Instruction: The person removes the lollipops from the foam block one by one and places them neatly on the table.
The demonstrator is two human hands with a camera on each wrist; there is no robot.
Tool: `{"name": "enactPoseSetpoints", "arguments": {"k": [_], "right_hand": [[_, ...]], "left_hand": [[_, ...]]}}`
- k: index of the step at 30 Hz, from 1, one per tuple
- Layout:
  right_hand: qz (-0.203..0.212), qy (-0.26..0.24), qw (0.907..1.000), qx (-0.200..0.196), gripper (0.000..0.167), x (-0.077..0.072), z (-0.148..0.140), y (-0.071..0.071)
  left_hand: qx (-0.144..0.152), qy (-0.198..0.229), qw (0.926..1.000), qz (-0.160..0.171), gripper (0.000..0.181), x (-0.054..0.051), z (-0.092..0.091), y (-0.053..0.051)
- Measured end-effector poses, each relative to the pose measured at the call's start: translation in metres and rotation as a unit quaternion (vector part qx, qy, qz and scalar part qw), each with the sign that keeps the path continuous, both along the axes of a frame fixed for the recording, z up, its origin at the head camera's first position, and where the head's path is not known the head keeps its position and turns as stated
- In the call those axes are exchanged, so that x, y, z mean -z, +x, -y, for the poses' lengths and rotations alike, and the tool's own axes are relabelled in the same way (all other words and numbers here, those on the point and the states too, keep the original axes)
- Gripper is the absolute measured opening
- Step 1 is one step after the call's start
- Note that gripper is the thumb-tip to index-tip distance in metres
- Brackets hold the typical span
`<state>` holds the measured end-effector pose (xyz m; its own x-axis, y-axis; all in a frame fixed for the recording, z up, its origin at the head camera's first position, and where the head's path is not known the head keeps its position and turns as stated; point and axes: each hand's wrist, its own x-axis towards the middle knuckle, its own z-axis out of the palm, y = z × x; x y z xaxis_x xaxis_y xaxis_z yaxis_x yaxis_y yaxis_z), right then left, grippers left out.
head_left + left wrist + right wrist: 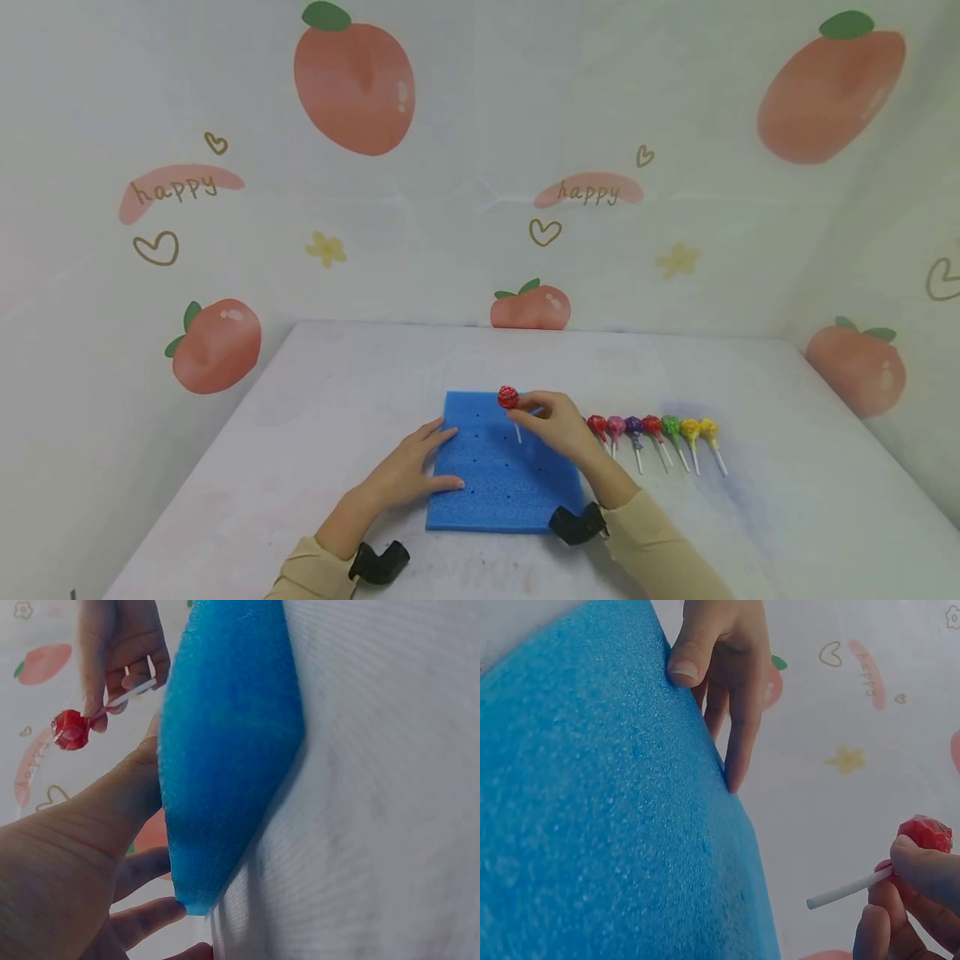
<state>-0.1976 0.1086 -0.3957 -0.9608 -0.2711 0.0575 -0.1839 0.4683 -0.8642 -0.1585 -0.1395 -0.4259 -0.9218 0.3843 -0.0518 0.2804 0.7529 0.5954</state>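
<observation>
Between thumb and fingertips my right hand (561, 427) pinches a red-wrapped lollipop (507, 397) just below its candy head. Its white stick points down over the blue foam board (487, 510), and in the right wrist view the lower end of the stick (832, 894) is bare and apart from the foam. My left hand (405, 473) rests on the board's left edge, fingers spread and fairly straight, thumb lying on the top face. Small dark holes dot the board's surface. Part of the board's right side is hidden under my right hand and forearm.
Right of the board lies a row of several wrapped lollipops (652, 427), red, pink, purple, green and yellow, sticks toward me. My right hand covers the row's left end. A white cloth (300, 433) covers the table; a printed curtain (450, 250) stands behind.
</observation>
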Motion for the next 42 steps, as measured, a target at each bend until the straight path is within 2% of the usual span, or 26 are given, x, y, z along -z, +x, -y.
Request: {"name": "enactPoseSetpoints", "arguments": {"k": [18,27,33,42], "right_hand": [[0.006,0.015,0.9988,0.046,0.023,0.003,-0.018,0.004],[0.005,0.021,0.9987,0.047,0.023,0.001,-0.025,0.005],[0.013,0.025,0.9977,0.061,0.025,-0.001,-0.030,0.007],[0.016,0.013,0.9978,0.063,0.027,0.001,-0.040,0.009]], "left_hand": [[0.003,0.001,1.0000,0.000,0.078,0.001,0.001,0.001],[0.007,0.002,1.0000,-0.006,0.079,0.001,0.001,0.001],[0.007,-0.001,0.9999,-0.009,0.080,0.002,0.002,0.001],[0.010,0.004,0.9999,-0.008,0.080,0.000,0.002,0.001]]}}
